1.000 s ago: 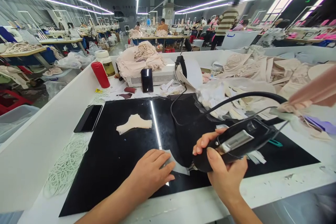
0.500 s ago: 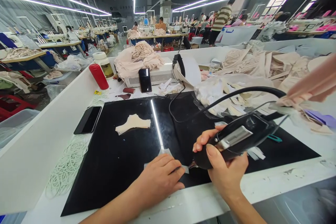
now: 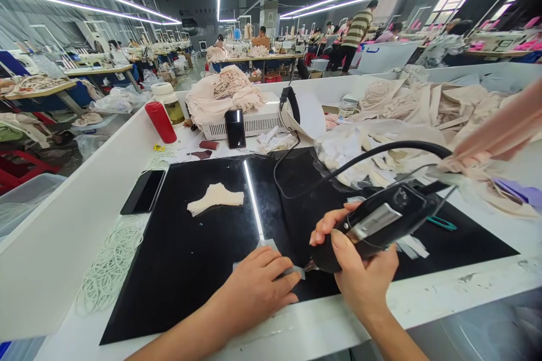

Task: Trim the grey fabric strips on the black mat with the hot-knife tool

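The right hand (image 3: 364,276) is wrapped around a black tool (image 3: 379,227) over the near right part of the black mat (image 3: 165,276). The tool's long axis slants from far right to near left, its tip (image 3: 312,265) pointing left at a grey piece (image 3: 300,273). The left hand (image 3: 263,283) lies over that piece; whether its fingers pinch it, I cannot tell.
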The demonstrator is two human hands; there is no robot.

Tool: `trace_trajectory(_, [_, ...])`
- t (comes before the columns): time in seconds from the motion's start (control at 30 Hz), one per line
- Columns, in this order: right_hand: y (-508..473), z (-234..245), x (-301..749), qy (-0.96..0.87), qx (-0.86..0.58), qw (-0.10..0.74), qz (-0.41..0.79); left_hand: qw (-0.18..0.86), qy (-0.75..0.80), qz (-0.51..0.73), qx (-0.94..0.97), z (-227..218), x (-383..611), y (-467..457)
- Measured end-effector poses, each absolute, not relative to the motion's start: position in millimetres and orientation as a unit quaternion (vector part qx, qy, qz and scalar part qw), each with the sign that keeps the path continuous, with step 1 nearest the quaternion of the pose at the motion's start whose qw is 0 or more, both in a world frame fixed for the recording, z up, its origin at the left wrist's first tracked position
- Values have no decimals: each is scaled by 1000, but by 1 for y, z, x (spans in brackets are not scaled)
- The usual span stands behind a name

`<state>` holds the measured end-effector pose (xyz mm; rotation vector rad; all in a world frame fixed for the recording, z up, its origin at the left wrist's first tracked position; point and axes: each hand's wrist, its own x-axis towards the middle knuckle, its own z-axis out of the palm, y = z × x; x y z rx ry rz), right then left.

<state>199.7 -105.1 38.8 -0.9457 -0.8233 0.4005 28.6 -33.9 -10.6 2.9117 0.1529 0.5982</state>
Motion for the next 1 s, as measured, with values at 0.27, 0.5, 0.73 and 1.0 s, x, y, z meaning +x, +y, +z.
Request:
trace_trajectory(0.27, [-112, 38, 196, -388, -435, 789, 194, 79, 49, 197, 976, -11, 30, -33])
trace_trajectory(0.5, [-112, 46, 201, -391, -450, 780, 191, 129, 60, 205, 968, -4, 24, -31])
trace_trajectory(0.73, [-108, 70, 194, -402, -511, 736, 190, 189, 192, 196, 943, 20, -19, -1])
trace_trajectory(1.0, [-86, 48, 155, -422, -384, 780, 259, 211, 262, 202, 920, 4, -55, -6])
